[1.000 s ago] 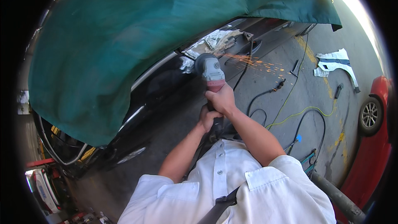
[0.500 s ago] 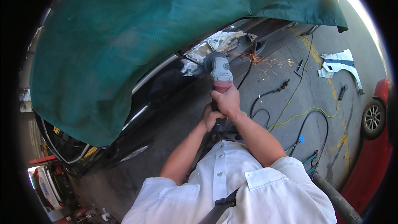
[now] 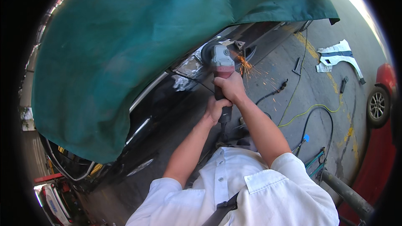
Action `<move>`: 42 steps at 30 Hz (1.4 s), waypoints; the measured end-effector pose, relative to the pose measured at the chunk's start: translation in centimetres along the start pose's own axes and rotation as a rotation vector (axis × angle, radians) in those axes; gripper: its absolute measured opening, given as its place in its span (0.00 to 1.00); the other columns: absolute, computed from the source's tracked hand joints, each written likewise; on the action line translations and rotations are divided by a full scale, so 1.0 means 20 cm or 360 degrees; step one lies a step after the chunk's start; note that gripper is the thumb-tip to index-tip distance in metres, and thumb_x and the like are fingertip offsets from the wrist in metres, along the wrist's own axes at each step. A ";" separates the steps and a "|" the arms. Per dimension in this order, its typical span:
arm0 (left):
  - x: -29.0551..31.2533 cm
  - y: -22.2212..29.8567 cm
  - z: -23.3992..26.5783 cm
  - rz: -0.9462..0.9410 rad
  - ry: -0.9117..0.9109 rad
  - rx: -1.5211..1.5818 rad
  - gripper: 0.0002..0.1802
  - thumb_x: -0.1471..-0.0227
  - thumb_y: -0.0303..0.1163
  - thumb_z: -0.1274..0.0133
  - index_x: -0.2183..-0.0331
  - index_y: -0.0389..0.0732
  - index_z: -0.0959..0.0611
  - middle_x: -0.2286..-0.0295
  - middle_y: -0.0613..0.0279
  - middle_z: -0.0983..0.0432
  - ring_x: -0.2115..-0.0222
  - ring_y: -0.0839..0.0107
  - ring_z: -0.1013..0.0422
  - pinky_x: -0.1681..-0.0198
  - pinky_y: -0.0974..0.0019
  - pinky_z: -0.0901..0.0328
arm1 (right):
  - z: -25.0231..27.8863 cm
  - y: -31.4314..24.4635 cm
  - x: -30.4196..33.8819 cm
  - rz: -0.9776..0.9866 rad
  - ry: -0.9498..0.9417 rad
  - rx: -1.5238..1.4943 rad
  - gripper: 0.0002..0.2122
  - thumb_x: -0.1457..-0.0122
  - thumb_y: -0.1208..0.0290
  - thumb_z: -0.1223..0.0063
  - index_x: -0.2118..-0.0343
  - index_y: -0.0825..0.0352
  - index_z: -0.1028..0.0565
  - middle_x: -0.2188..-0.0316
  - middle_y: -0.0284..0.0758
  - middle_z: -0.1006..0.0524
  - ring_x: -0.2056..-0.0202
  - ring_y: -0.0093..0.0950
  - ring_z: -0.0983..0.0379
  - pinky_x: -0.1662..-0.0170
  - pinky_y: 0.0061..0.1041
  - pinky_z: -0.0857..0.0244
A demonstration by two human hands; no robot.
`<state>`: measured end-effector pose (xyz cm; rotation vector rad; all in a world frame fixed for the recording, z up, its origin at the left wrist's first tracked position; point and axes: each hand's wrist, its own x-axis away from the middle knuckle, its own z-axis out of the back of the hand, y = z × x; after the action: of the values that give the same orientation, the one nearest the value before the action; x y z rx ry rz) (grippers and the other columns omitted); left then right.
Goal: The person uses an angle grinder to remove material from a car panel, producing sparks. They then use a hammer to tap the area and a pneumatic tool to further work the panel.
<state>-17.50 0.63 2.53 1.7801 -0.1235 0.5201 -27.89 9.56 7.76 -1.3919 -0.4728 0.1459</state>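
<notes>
Both of my hands are wrapped round an angle grinder [image 3: 222, 58] with a grey head and a red and black body. My right hand [image 3: 231, 87] grips the body just behind the head. Closer to me, my left hand [image 3: 217, 109] holds the rear of the handle. The grinder's disc is at the bare, ragged metal patch [image 3: 189, 67] on the side of a black car [image 3: 161, 96], partly hidden by the tool. Orange sparks [image 3: 247, 65] spray off to the right. A green cover [image 3: 138, 46] drapes over much of the car.
On the grey floor to the right lie a hammer [image 3: 297, 66], a yellow-green cable [image 3: 312, 108], dark hoses [image 3: 331, 125] and a white fender panel [image 3: 341, 58]. A red car [image 3: 379, 150] stands at the far right, with a metal pole [image 3: 345, 192] near my right side.
Both hands have carried the grinder farther from my body, and its disc now covers another part of the metal patch. The spark spray has become shorter and points more downward. My view has shifted slightly.
</notes>
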 end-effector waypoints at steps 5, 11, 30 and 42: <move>-0.06 0.07 -0.08 -0.0022 0.0033 0.0165 0.15 0.61 0.33 0.41 0.69 0.33 0.17 0.75 0.59 0.22 0.75 0.68 0.25 0.69 0.65 0.32 | 0.05 -0.05 -0.06 -0.0011 -0.0004 0.0125 0.15 0.51 0.65 0.38 0.64 0.71 0.19 0.69 0.41 0.17 0.67 0.33 0.19 0.60 0.32 0.27; 0.01 -0.05 -0.04 0.0009 -0.0013 -0.0004 0.15 0.61 0.33 0.40 0.70 0.32 0.16 0.74 0.59 0.21 0.75 0.68 0.25 0.69 0.66 0.31 | 0.07 0.05 0.02 -0.0141 -0.0067 0.0000 0.17 0.53 0.65 0.36 0.63 0.72 0.20 0.69 0.40 0.17 0.67 0.32 0.20 0.60 0.32 0.27; 0.89 -0.46 0.17 -0.0183 -0.0291 -0.0528 0.27 0.56 0.33 0.34 0.53 0.37 0.23 0.63 0.64 0.23 0.60 0.72 0.26 0.50 0.64 0.31 | -0.15 0.36 0.97 -0.0350 0.0160 -0.0498 0.10 0.50 0.69 0.36 0.71 0.69 0.23 0.78 0.33 0.23 0.78 0.24 0.27 0.73 0.28 0.33; 0.76 -0.28 0.21 -0.0031 -0.0080 -0.0136 0.21 0.59 0.29 0.36 0.62 0.35 0.24 0.75 0.63 0.24 0.79 0.74 0.27 0.76 0.70 0.33 | -0.28 0.08 0.57 -0.0189 0.0242 -0.0116 0.13 0.51 0.65 0.36 0.71 0.73 0.21 0.77 0.36 0.21 0.78 0.28 0.25 0.73 0.31 0.31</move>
<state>-0.80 1.11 2.89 1.7101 -0.1610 0.4496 -15.08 8.91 8.40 -1.4304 -0.4361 -0.0738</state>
